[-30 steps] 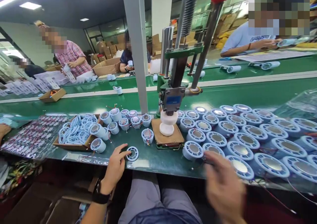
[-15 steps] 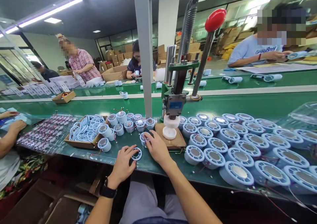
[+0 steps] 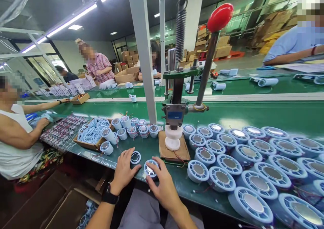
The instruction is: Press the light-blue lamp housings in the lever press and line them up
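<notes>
My left hand (image 3: 124,171) rests on the green bench with its fingers spread, beside a light-blue slotted ring (image 3: 135,157) that lies flat near its fingertips. Between thumb and fingers, my right hand (image 3: 162,181) grips a round light-blue part (image 3: 151,168) with a silvery disc in its top, low over the bench's front edge. Just beyond stands a hand press with a red knob (image 3: 220,17); its white round die (image 3: 172,143) sits on a brown board (image 3: 186,153), a thin wire lying across it.
Many blue round parts with metal discs (image 3: 198,171) fill the bench on the right. A carton of blue rings (image 3: 87,145) and several blue cylinders (image 3: 106,148) stand left. A grey post (image 3: 144,53) rises behind. A person in a white top (image 3: 19,134) sits at far left.
My right hand has come nearer to the front edge with the round part. The view has turned left, showing more of the person at far left.
</notes>
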Demonstrator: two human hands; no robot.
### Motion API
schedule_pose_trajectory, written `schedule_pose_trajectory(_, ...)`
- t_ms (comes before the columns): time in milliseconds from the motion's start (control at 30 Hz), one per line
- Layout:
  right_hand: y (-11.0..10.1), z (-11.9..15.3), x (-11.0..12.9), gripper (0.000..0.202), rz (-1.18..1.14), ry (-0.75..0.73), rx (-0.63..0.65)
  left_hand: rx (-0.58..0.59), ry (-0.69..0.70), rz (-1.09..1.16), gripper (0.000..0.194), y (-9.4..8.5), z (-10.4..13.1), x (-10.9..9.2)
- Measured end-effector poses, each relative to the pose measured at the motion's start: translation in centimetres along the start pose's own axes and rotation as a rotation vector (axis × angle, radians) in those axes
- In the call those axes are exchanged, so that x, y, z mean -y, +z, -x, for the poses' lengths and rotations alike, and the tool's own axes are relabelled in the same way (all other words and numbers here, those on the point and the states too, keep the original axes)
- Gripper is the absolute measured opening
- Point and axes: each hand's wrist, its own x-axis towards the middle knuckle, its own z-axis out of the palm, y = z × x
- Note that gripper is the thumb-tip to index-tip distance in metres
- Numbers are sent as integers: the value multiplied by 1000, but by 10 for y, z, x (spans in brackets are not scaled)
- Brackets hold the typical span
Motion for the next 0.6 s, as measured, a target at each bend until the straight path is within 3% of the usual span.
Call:
schedule_pose_trajectory(100,0,-1,-1,40,-45,15,2,-66,-102,78,41,0,-3,-6)
schedule_pose_trajectory(200,3,-5,-4,44,-52,17,-1,-38,-160,311,50,-7,-2,-18)
schedule_pose_trajectory(300,7,-5,-9,60,-84,16,-31,105,-47,441,68,-18,3,-40)
schedule_pose_trajectory(433,8,-5,-10,85,-122,52,-60,237,149,299,74,-26,3,-65)
schedule_pose_trajectory(600,7,-9,-8,90,-119,77,-61,277,194,292,74,-24,-8,-67)
